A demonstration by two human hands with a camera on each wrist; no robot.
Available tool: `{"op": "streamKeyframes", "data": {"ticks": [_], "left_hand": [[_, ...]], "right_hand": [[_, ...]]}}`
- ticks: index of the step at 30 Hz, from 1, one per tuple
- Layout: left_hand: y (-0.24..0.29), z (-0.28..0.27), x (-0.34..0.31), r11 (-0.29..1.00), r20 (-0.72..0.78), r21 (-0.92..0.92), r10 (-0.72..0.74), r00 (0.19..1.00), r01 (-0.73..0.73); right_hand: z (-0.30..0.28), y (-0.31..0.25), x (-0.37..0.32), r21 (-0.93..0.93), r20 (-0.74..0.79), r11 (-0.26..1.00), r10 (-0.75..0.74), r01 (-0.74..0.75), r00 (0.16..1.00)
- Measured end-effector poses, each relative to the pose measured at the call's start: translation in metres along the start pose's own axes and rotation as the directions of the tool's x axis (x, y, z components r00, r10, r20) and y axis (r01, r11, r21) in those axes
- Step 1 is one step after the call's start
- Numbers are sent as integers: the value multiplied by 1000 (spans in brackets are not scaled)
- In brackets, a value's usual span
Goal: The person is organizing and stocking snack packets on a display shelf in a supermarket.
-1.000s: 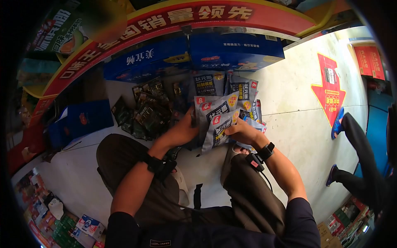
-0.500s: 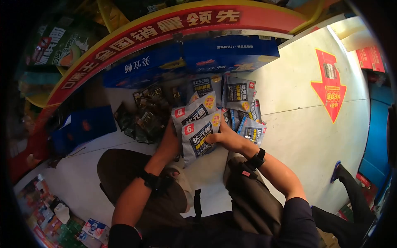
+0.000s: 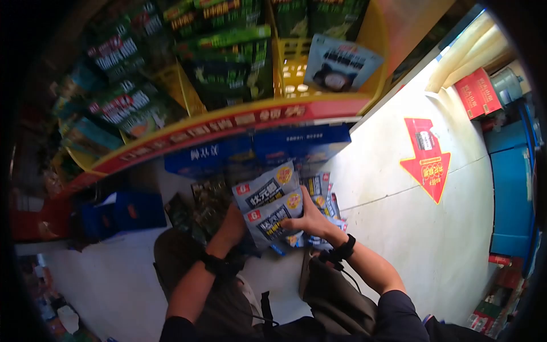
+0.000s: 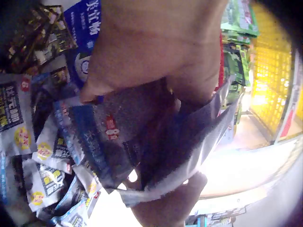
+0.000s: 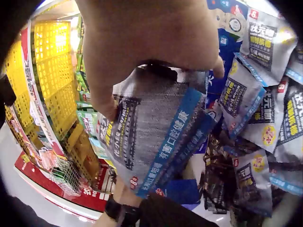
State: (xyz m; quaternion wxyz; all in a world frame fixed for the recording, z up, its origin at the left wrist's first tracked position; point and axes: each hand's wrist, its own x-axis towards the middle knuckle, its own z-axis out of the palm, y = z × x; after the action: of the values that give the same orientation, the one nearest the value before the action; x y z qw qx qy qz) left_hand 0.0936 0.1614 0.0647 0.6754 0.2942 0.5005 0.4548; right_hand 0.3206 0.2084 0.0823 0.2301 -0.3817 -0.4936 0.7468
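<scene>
Between both hands is a small stack of silver-grey snack pouches, printed with dark labels and red corner marks. My left hand grips their left side; most of its fingers are hidden behind them in the head view. On the right side, my right hand holds them with its thumb across the front pouch. A blue band runs along the edge of the held pouches in the right wrist view. More silver pouches lie in a loose pile just beyond, beside dark-wrapped packets.
Blue cartons stand behind the pile, under a shelf with a red-and-yellow edge. Green bags fill its yellow bins. Another blue box sits at left. A red arrow sticker marks the floor at right.
The head view has tilted up, bringing the shelf bins into sight. The held pouches have shifted left from over the silver pile. Another person's legs at right have moved toward the bottom edge.
</scene>
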Motion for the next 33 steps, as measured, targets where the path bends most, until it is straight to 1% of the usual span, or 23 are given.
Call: {"op": "streamKeyframes", "data": {"ticks": [1,3,4,5,7,8,9,10,12,15,16,18,19,21,22,23,26,27,28,29,30,32,33], "left_hand": [[15,6,-2,1000,18,11,24,1000,-25],[43,21,-11,976,63,172,128,990,-137],[56,31,-15,990,50,78,110,993,-113],[61,37,-16,988,63,72,130,990,-134],[61,42,-16,948,-65,-97,296,953,-302],[62,38,-16,954,-33,29,298,954,-297],[78,43,-20,949,-25,23,316,948,-315],[94,48,-29,964,14,-59,261,965,-260],[114,53,-42,967,73,-172,205,976,-190],[134,59,-60,975,142,-132,199,970,-181],[133,58,-61,961,148,-258,147,978,-105],[137,58,-72,958,102,-242,181,978,-152],[139,59,-76,954,58,-230,211,976,-193],[146,60,-81,940,45,-276,220,974,-200],[151,61,-83,925,22,-314,230,973,-212],[155,62,-86,925,29,-315,231,972,-211],[180,68,-98,895,-13,-318,326,945,-313],[192,73,-100,918,17,-214,344,939,-333],[202,79,-100,929,51,-106,362,931,-355],[199,81,-84,911,30,-102,404,914,-399],[199,87,-70,885,23,-75,462,886,-459],[205,103,-53,844,27,-49,536,844,-534],[215,109,-44,875,104,104,463,880,-472]], "right_hand": [[-1,-15,-7,26,19,998,59,-59,998],[0,-31,-20,-36,-16,999,28,-29,999],[3,-42,-27,-21,-22,998,53,-53,998],[6,-54,-33,-9,-26,997,73,-73,997],[16,-74,-39,-39,-55,999,29,-31,998],[21,-89,-43,-73,-84,997,26,-32,996],[27,-103,-46,-105,-111,994,24,-36,994],[34,-114,-48,-29,-92,1000,-2,-1,996],[43,-125,-51,-100,-113,995,-26,15,993],[54,-138,-52,-179,-121,980,-106,83,987],[56,-149,-55,-189,-77,980,-72,57,994],[63,-173,-60,-225,-32,974,23,-30,999],[66,-175,-59,-224,-41,974,20,-28,999],[71,-177,-57,-556,-102,816,-258,160,961],[71,-182,-55,-635,-51,741,-325,221,944],[71,-186,-56,-637,-56,739,-328,219,943],[68,-207,-51,-733,92,593,-399,333,912],[67,-215,-52,-735,99,585,-407,342,908],[65,-224,-51,-622,76,704,-380,342,922],[62,-235,-51,-495,59,802,-353,334,934],[58,-245,-53,-335,37,905,-266,262,963],[42,-258,-55,-284,-11,922,-278,263,961],[29,-259,-54,-241,-25,936,-269,255,963]]}}
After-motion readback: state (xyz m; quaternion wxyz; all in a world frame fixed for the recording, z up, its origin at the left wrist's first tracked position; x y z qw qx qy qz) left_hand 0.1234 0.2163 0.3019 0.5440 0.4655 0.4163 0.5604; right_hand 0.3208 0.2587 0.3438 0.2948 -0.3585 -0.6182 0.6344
